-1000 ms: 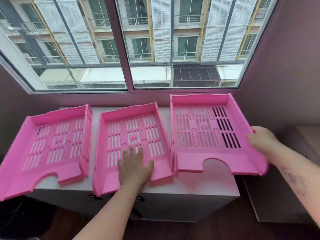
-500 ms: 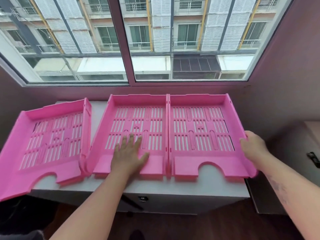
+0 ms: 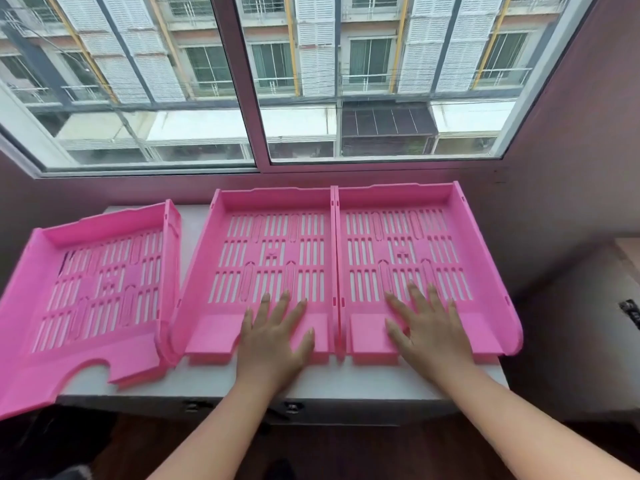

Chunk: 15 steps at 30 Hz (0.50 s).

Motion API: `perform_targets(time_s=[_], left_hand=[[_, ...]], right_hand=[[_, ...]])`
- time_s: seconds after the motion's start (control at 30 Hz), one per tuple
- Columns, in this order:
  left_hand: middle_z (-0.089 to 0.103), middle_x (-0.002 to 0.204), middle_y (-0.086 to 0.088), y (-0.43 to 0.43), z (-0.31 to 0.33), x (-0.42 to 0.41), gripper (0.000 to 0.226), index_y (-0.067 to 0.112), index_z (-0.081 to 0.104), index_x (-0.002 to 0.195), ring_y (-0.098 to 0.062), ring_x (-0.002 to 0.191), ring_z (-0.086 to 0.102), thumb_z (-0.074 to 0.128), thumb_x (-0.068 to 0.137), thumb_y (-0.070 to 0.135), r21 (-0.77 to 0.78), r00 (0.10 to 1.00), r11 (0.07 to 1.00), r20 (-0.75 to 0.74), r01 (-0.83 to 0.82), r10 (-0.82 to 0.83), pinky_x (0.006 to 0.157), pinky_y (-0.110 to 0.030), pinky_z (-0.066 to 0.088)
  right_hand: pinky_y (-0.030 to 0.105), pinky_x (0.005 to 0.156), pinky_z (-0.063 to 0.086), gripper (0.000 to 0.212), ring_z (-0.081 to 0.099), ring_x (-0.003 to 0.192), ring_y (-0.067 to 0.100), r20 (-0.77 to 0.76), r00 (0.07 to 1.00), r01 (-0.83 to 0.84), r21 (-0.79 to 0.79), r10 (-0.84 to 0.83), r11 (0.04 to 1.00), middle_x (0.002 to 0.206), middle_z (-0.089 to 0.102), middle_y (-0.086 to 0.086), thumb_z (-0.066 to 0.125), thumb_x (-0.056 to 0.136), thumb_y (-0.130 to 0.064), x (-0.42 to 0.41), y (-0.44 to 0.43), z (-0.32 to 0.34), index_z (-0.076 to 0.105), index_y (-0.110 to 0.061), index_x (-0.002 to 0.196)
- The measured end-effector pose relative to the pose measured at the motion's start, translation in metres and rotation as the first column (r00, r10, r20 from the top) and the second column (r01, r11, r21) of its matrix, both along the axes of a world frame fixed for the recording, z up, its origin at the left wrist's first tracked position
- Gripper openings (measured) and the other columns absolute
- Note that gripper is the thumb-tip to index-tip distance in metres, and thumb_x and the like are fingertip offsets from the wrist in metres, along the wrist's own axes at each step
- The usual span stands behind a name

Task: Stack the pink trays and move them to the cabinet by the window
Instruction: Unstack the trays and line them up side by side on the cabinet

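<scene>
Three pink slotted trays lie side by side on the white cabinet top (image 3: 311,379) under the window. The left tray (image 3: 93,285) is angled and hangs over the cabinet's left front edge. The middle tray (image 3: 270,244) and the right tray (image 3: 408,237) sit square, their side walls touching. My left hand (image 3: 277,337) rests flat, fingers spread, on the front of the middle tray. My right hand (image 3: 429,327) rests flat, fingers spread, on the front of the right tray. Neither hand grips anything.
A large window (image 3: 256,81) runs along the back, just behind the trays. A purple wall (image 3: 571,168) closes the right side. A lower cabinet (image 3: 588,341) with a dark handle stands to the right. Dark floor lies below the cabinet front.
My right hand left the right tray's outer edge and now lies flat inside that tray. The middle and right trays stay aligned together. My left hand stays on the middle tray.
</scene>
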<state>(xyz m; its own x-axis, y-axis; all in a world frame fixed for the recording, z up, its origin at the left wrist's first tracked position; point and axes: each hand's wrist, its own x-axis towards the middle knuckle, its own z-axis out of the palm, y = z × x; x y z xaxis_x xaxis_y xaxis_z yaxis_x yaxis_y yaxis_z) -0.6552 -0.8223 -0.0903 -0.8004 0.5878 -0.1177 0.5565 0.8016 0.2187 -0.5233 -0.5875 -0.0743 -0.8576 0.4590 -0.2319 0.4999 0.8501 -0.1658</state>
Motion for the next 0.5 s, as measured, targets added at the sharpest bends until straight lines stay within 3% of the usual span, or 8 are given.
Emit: perform_targets(time_s=[0.17,0.37,0.43,0.5], left_hand=[[0.007,0.164,0.013,-0.002,0.000,-0.025,0.064,0.047,0.019,0.153,-0.019,0.154,0.002,0.020,0.092,0.065,0.059,0.999,0.998,-0.011,-0.030,0.030,0.124,-0.049,0.000],[0.003,0.165,0.014,0.006,-0.003,-0.034,0.064,0.049,0.014,0.153,-0.018,0.154,-0.003,0.019,0.092,0.067,0.040,0.997,0.997,0.040,0.066,-0.067,0.124,-0.050,0.003],[0.003,0.166,0.009,0.013,-0.001,-0.042,0.068,0.046,0.014,0.154,-0.019,0.154,-0.005,0.020,0.090,0.071,-0.001,0.989,0.992,0.079,0.128,-0.127,0.124,-0.050,0.002],[0.014,0.167,0.005,0.022,0.008,-0.050,0.070,0.040,0.025,0.153,-0.019,0.155,-0.001,0.027,0.090,0.070,0.054,0.982,0.983,0.065,0.176,-0.179,0.125,-0.047,0.005]], right_hand=[[0.056,0.125,0.002,0.062,-0.006,0.156,0.030,0.009,1.000,-0.006,-0.015,0.006,1.000,0.169,-0.002,-0.002,0.019,0.096,-0.063,-0.028,-0.002,0.007,0.004,-0.050,0.155],[0.057,0.124,0.001,0.063,-0.012,0.155,0.030,0.056,0.997,0.056,-0.039,-0.054,0.998,0.168,-0.010,-0.001,0.019,0.097,-0.061,-0.021,-0.002,0.008,0.001,-0.049,0.156],[0.059,0.123,0.000,0.064,-0.009,0.155,0.032,0.100,0.991,0.101,-0.096,-0.091,0.990,0.169,-0.007,0.000,0.027,0.097,-0.060,-0.027,0.003,0.011,0.006,-0.049,0.156],[0.059,0.124,0.006,0.063,0.006,0.156,0.033,0.087,0.983,0.171,-0.133,-0.161,0.976,0.169,0.009,0.004,0.037,0.096,-0.054,-0.039,0.007,0.021,0.022,-0.040,0.156]])
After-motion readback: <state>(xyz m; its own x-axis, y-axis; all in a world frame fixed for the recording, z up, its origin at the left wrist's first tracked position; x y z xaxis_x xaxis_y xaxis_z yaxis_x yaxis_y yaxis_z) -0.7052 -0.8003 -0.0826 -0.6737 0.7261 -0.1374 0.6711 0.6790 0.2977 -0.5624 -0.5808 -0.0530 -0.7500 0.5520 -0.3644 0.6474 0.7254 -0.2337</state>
